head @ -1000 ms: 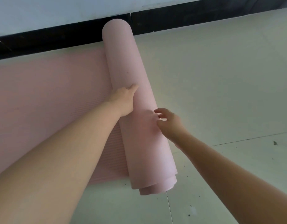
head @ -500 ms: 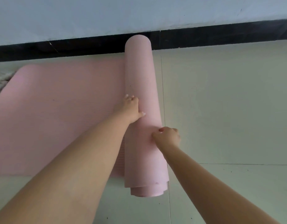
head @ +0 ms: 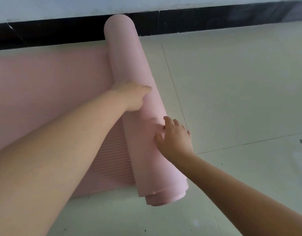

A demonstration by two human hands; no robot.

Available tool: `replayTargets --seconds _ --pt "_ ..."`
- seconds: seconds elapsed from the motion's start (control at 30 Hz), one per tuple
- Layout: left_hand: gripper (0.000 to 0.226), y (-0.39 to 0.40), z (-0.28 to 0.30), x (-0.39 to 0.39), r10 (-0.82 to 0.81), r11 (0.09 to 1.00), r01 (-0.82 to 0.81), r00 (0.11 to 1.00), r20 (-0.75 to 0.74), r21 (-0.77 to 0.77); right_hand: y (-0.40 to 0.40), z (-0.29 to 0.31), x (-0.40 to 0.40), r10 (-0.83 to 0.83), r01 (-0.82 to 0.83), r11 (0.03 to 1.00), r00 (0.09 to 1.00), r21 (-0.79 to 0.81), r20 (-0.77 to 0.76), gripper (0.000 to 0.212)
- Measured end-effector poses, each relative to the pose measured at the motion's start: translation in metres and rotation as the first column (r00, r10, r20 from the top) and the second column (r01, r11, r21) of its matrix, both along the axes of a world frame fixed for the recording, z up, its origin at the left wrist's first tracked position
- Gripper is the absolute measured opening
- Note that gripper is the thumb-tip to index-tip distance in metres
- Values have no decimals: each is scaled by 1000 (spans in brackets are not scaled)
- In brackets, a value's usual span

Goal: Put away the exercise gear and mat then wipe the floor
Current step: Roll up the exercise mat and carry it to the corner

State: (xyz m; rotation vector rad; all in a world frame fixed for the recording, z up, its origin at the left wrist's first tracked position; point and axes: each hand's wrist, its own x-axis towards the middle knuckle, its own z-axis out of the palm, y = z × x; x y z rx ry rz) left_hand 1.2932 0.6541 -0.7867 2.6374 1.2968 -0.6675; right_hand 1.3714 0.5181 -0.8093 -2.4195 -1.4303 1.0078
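Note:
A pink exercise mat is partly rolled up. Its roll [head: 129,65] runs from the black skirting at the top down to the lower right, and the flat, unrolled part [head: 50,92] spreads out to the left. My left hand [head: 131,97] grips the roll at its left edge. The thumb lies across the top and the fingers curl down out of sight on the far side. My right hand [head: 175,137] presses on the right side of the roll lower down, with its fingers spread.
Pale floor tiles [head: 232,99] with thin joints lie to the right and in front, with small dark specks near the bottom. A black skirting [head: 215,21] under a pale wall closes off the far side, and the roll's far end touches it.
My right hand has gone from curled fingers to spread fingers on the roll. My left hand has turned so that its thumb points right. The view has tilted.

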Motion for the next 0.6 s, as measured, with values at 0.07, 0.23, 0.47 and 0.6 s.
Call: replayTargets --seconds 0.07,0.23,0.47,0.6 --pt "49 0 2 -12 -44 999 44 999 -3 29 6 4 -16 -29 29 1000 1000 8 1 35" --pt "44 -5 -6 -37 -71 995 71 997 4 65 13 3 -49 -124 127 986 992 -107 36 42" --pt "52 6 -12 -76 -217 976 218 965 147 8 15 1 -79 -299 305 863 951 -402 79 74" --pt "58 17 -4 -95 -283 957 290 949 141 -27 11 9 -116 -311 351 859 936 -373 164 76"
